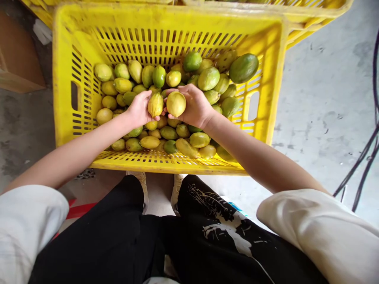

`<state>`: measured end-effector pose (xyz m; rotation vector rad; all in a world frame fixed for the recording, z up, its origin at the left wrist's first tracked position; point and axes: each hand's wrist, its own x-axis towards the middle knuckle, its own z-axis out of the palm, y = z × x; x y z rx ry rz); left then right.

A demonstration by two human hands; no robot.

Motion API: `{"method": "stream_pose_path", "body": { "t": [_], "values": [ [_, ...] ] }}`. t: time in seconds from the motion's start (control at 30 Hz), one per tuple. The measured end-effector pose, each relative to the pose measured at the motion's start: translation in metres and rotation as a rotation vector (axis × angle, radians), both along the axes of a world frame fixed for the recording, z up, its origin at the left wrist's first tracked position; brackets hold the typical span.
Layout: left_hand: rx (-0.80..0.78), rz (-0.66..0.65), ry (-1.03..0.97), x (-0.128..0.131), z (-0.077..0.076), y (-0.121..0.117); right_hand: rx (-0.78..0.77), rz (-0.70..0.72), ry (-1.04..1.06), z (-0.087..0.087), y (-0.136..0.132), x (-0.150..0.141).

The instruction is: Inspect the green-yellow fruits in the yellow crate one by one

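My left hand (141,107) is closed around a yellow lemon (155,105) with ribbed, greenish-streaked skin. Beside it, my right hand (194,105) holds a rounder, smoother yellow lemon (176,103), its end turned up toward me. The two hands are close together above a heap of lemons (168,133) in a slatted yellow plastic crate (168,17). The heaped fruit ranges from yellow to green. A large dark green one (244,68) lies at the right end. Some of the heap is hidden under my hands and forearms.
More yellow crates (319,15) stand against the far side of this one. A cardboard box (19,55) is on the floor at the left. Black cables (365,157) run along the right edge. My shoes (177,191) are close to the crate's near side.
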<state>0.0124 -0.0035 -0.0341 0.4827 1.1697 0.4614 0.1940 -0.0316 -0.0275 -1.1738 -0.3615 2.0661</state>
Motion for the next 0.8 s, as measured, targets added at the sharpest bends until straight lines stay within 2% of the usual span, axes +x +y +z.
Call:
{"method": "stream_pose_path", "body": {
  "t": [0.13, 0.27, 0.43, 0.5, 0.57, 0.67, 0.73, 0.8],
  "values": [
    [0.03, 0.097, -0.09, -0.002, 0.014, 0.004, 0.042, -0.078, 0.007, 0.008, 0.004, 0.005],
    [0.113, 0.151, -0.138, -0.003, 0.02, 0.009, 0.194, -0.108, -0.036, 0.0, 0.007, 0.008],
    [0.162, 0.012, -0.013, -0.001, 0.008, 0.002, 0.266, -0.063, -0.191, -0.023, 0.001, 0.003],
    [0.254, -0.088, 0.096, -0.003, -0.003, -0.004, 0.357, -0.011, -0.335, -0.028, -0.004, 0.001],
    [0.494, -0.202, 0.235, -0.009, -0.013, -0.008, 0.546, 0.065, -0.523, -0.029, -0.009, 0.002],
    [1.108, -0.39, 0.447, -0.023, -0.019, 0.003, 0.941, 0.199, -0.803, -0.018, -0.006, 0.01],
    [1.442, -0.486, 0.555, -0.031, -0.009, 0.027, 1.199, 0.282, -0.977, -0.002, 0.004, 0.02],
    [1.674, -0.532, 0.665, -0.036, 0.01, 0.062, 1.407, 0.317, -1.156, 0.021, 0.023, 0.034]
  ]
}}
